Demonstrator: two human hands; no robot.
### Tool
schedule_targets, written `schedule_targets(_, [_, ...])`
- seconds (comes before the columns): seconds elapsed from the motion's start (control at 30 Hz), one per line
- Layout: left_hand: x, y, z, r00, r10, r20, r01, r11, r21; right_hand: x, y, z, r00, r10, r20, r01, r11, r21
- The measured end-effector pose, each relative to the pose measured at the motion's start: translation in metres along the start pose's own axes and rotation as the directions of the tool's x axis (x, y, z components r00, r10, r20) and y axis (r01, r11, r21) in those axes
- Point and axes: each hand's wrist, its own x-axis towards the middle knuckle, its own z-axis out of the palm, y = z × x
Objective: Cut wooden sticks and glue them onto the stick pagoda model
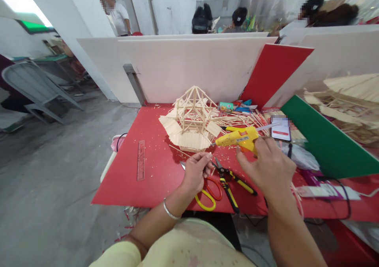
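My right hand (271,162) grips a yellow hot glue gun (238,137), its nozzle pointing left and a clear glue stick out of its back. My left hand (197,168) is closed in a pinch near the nozzle; a small pale piece shows at the fingertips, too small to name surely. Just beyond stands a model house frame (194,117) of thin wooden sticks with slatted panels around its base. Below my left hand lie scissors (209,196) with red and yellow handles, partly hidden by it. Beside them are black-and-yellow cutters (229,182), their handles spread.
A clear ruler (141,160) lies on the red tabletop (118,186). Loose sticks (237,119), a phone (280,129) and a plastic bag (304,156) sit to the right. White boards (189,70) stand behind, a green board (328,144) at right. Other people are beyond.
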Motion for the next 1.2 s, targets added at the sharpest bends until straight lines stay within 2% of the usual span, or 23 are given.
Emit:
schedule_targets(0.3, [-0.0031,0.0064,0.0052,1.000,-0.009,-0.016,0.009,1.000,0.003,0.0026,-0.0005,-0.0039,0.999,-0.029,-0.019,0.029,0.999,0.013])
schedule_targets(1.2, [0.0021,0.0027,0.0015,0.999,0.002,-0.035,-0.001,1.000,0.006,0.0007,-0.0022,0.0016,0.999,-0.021,0.030,0.020,0.999,0.031])
